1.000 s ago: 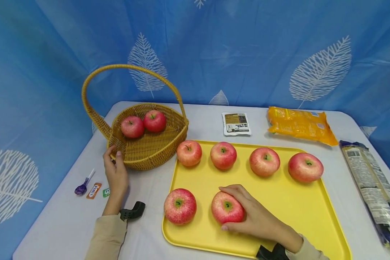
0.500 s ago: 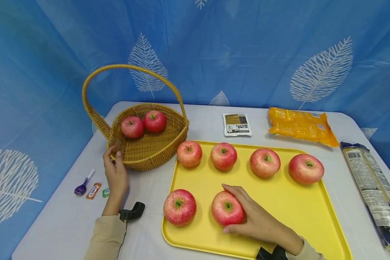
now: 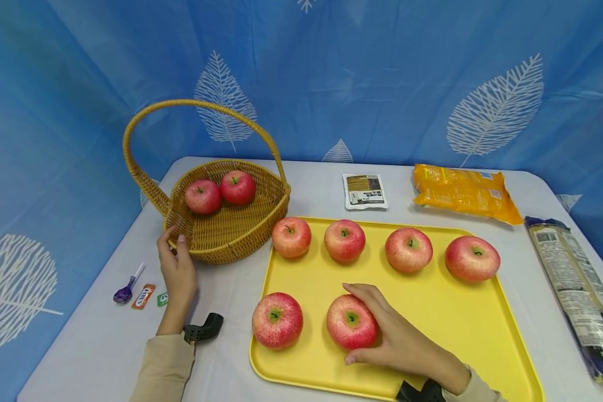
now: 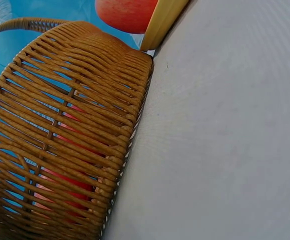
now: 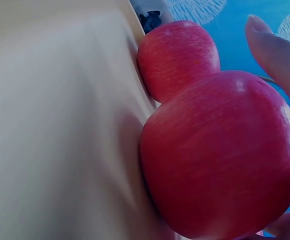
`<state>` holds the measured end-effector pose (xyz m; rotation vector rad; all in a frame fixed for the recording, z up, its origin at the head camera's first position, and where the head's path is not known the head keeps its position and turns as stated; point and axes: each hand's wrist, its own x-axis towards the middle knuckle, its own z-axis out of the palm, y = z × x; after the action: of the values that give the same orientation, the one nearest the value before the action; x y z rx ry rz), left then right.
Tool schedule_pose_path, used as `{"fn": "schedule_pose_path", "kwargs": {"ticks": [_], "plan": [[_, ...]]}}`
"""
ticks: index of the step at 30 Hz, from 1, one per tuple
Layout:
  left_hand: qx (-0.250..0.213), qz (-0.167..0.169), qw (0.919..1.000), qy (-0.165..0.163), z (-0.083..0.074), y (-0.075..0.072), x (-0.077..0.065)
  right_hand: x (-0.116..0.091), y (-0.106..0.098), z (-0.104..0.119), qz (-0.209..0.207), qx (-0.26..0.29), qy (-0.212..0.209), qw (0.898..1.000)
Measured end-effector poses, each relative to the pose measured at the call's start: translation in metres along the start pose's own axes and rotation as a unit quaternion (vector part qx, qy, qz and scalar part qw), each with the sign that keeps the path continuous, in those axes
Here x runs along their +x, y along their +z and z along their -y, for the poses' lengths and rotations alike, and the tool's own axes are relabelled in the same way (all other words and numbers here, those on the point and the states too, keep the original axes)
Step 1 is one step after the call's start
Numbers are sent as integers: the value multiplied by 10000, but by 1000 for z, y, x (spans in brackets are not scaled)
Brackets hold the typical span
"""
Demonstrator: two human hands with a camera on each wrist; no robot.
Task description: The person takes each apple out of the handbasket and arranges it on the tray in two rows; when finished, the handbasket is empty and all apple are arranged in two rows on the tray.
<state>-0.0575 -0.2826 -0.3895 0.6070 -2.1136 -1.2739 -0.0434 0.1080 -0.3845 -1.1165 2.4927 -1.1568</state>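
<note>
At the left, a wicker basket (image 3: pixel 231 254) with a tall handle stands on the table with two red apples (image 3: pixel 203 196) inside. My left hand (image 3: pixel 178 271) holds its near left rim between thumb and fingers. In the left wrist view the woven wall (image 4: pixel 70 130) fills the left side; the fingers are out of sight. My right hand (image 3: pixel 392 335) is spread around an apple (image 3: pixel 350 322) on the yellow tray (image 3: pixel 432 312). Its thumb and forefinger stand slightly off the apple's skin. In the right wrist view that apple (image 5: pixel 219 160) sits in front of another apple (image 5: pixel 177 57).
Along the tray's far edge is a row of apples (image 3: pixel 345 241), and one more apple (image 3: pixel 277 320) lies near its left corner. A lollipop (image 3: pixel 124 293) and small candies (image 3: pixel 143 296) lie left. Behind are a white packet (image 3: pixel 365 191), an orange bag (image 3: pixel 467 192); right, a long package (image 3: pixel 573 285).
My right hand's thumb and forefinger have spread a little wider around the apple, which stays in place on the tray. My left hand and the basket have not moved.
</note>
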Motion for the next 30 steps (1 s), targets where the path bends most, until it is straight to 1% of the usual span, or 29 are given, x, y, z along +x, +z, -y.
{"fn": "schedule_pose_path", "kwargs": {"ticks": [8,14,20,27,30], "plan": [[2,-26,10000,25,1,0,0,-2,-3,5,-188,-142,34,9997],[4,-33,10000,-12,1,1,-1,-4,-4,6,-363,-189,-90,9991],[57,-38,10000,-7,1,0,-1,-4,-5,9,-531,96,-247,9982],[5,-44,10000,37,0,0,-1,-1,-6,16,-1004,432,-709,9915],[-5,-43,10000,45,-1,1,-1,3,-9,21,-1045,509,-668,9910]]}}
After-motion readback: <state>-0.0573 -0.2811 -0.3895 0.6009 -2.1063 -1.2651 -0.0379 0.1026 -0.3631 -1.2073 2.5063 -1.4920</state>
